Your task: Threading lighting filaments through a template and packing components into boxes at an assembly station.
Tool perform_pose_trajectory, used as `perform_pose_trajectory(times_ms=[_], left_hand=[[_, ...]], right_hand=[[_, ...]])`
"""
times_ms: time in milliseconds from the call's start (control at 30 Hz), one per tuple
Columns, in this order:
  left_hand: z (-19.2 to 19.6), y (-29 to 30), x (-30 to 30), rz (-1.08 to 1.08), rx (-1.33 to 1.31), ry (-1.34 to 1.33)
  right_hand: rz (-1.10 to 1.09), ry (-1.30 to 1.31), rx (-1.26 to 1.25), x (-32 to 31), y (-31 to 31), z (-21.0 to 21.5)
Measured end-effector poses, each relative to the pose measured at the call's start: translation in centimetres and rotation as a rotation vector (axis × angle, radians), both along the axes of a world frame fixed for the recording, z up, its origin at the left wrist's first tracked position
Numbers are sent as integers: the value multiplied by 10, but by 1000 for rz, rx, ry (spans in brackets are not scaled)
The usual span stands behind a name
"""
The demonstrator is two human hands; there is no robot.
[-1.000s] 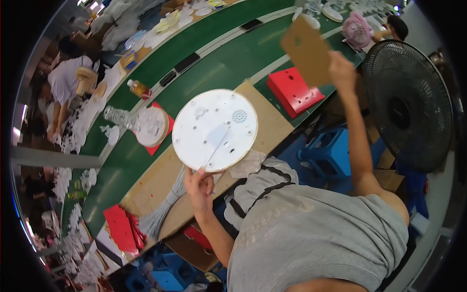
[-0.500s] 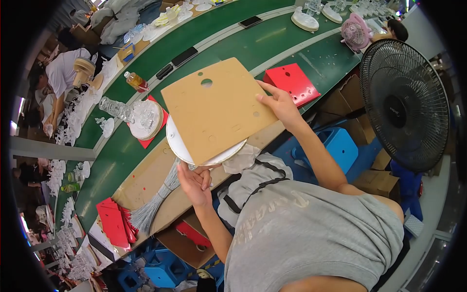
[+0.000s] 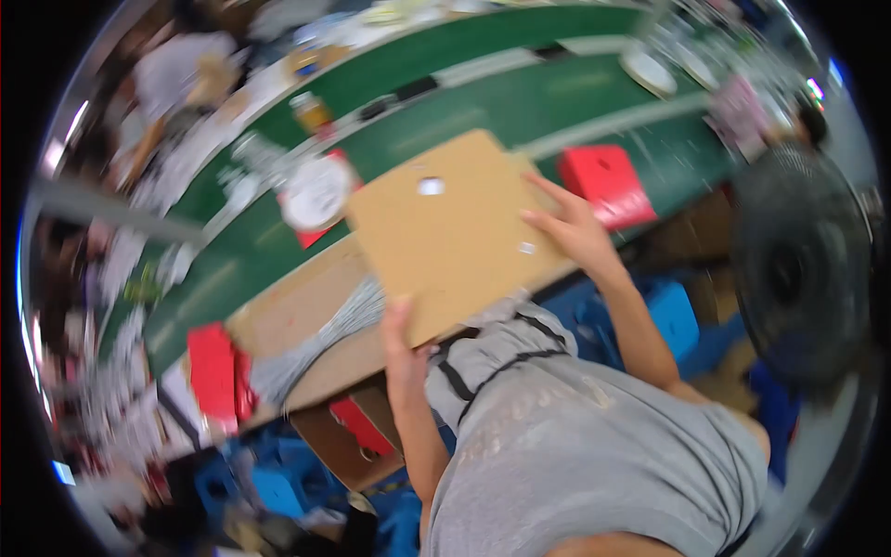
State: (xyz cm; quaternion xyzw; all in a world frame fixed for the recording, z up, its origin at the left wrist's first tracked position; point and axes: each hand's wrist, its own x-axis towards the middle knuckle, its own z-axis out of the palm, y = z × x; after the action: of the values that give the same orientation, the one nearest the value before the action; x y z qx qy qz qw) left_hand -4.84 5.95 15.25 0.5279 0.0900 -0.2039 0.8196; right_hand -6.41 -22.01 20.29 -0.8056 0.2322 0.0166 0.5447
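A square brown board (image 3: 455,232) with a small hole near its far edge lies flat over the wooden bench top (image 3: 297,311). The white round disc seen earlier is hidden under it. My right hand (image 3: 571,227) presses flat on the board's right side, fingers spread. My left hand (image 3: 401,339) grips the board's near edge, thumb on top. The picture is blurred by motion.
A red tray (image 3: 608,181) sits right of the board on the green conveyor table (image 3: 520,102). Another white disc (image 3: 318,192) rests on a red tray to the left. A bundle of grey wires (image 3: 316,343), red trays (image 3: 218,371), a black fan (image 3: 803,265), blue stools below.
My right hand brought the brown board down from the upper right and laid it over the white disc, which is now covered. My left hand shifted from the disc's edge to the board's near edge.
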Motion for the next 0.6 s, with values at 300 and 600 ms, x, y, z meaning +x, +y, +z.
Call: perform_pose_trajectory(times_ms=[300, 600], left_hand=[[11, 8, 15, -231, 99, -48], [-4, -5, 4, -74, 136, -81]], right_hand=[[101, -274, 305, -15, -1, 2], [309, -72, 194, -7, -33, 0]])
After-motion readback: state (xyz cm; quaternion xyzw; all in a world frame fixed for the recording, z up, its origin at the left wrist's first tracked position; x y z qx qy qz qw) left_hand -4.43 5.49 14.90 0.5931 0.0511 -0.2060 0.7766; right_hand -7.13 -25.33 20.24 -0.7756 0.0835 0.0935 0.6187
